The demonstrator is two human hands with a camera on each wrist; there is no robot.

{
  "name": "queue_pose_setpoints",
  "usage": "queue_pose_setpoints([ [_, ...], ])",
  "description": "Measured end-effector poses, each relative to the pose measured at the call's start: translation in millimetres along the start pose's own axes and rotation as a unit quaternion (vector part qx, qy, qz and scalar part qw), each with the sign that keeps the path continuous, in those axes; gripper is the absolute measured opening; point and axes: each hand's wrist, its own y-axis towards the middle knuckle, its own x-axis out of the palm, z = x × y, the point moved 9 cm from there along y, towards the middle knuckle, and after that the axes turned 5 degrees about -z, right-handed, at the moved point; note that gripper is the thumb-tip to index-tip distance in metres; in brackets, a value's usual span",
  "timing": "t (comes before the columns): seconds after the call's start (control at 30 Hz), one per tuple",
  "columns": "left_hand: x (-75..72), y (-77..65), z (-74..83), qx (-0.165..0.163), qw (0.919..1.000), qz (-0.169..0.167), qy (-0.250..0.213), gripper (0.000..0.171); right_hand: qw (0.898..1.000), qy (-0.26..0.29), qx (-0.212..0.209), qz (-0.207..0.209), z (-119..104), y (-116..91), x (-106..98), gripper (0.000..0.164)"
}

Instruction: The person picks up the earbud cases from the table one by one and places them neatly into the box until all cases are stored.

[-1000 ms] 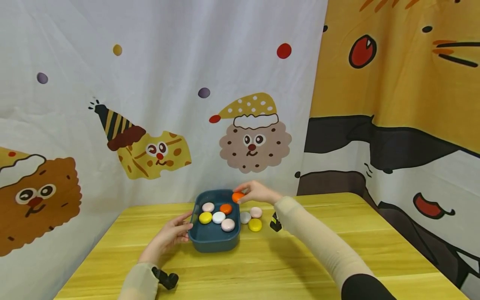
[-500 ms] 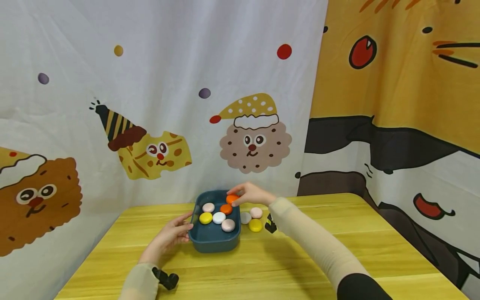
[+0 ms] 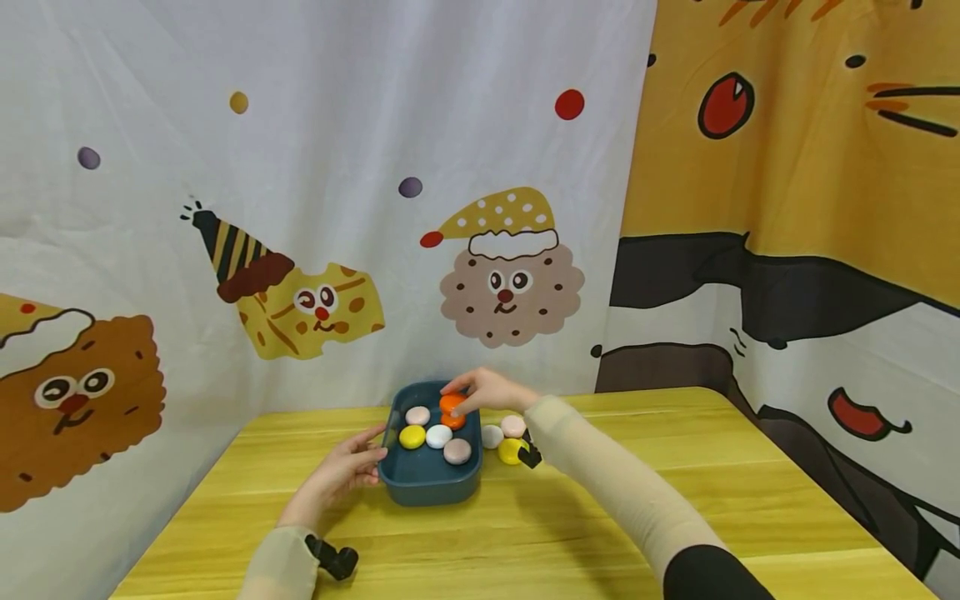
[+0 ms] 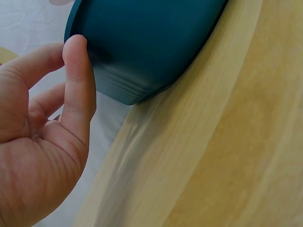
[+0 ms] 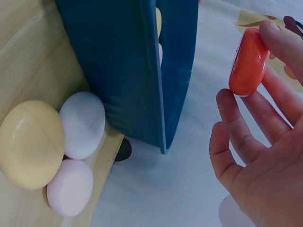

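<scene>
Over the far right part of a dark blue-green box (image 3: 431,493), my right hand (image 3: 495,392) pinches a glossy orange rounded disc (image 5: 248,62) between thumb and fingertips. Another orange disc (image 3: 452,422) lies in the box, partly covered by the held one in the head view. With it are a yellow disc (image 3: 412,437), a white disc (image 3: 438,436) and two pale pink discs, one at the far left (image 3: 417,416) and one nearer (image 3: 457,452). My left hand (image 3: 341,471) holds the box at its left side, the thumb (image 4: 76,49) at the rim.
Right of the box on the wooden table (image 3: 480,550) lie a white disc (image 5: 83,125), a pale pink disc (image 5: 70,187) and a yellow disc (image 5: 32,144). A curtain (image 3: 337,125) with cartoon prints hangs close behind the box.
My right hand has carried the orange disc leftward, from the box's right rim to over its inside, close above the other orange disc. The left hand and box have stayed put.
</scene>
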Motion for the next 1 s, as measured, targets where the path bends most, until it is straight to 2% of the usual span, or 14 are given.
queue_pose_setpoints([
  [0.4, -2.9, 0.7, -2.2, -0.002, 0.9999, 0.015, -0.001, 0.064, 1.000, -0.022, 0.006, -0.015, -7.8, 13.1, 13.6, 0.043],
  [0.7, -3.9, 1.2, -3.0, -0.009, 0.9999, 0.013, 0.002, 0.064, 0.999, -0.031, -0.013, -0.021, -14.5, 22.2, 19.3, 0.040],
  [1.0, -2.0, 0.7, -2.6, -0.008, 0.9999, 0.006, -0.002, 0.064, 0.999, -0.042, -0.005, -0.032, -13.0, 33.6, 30.2, 0.040],
])
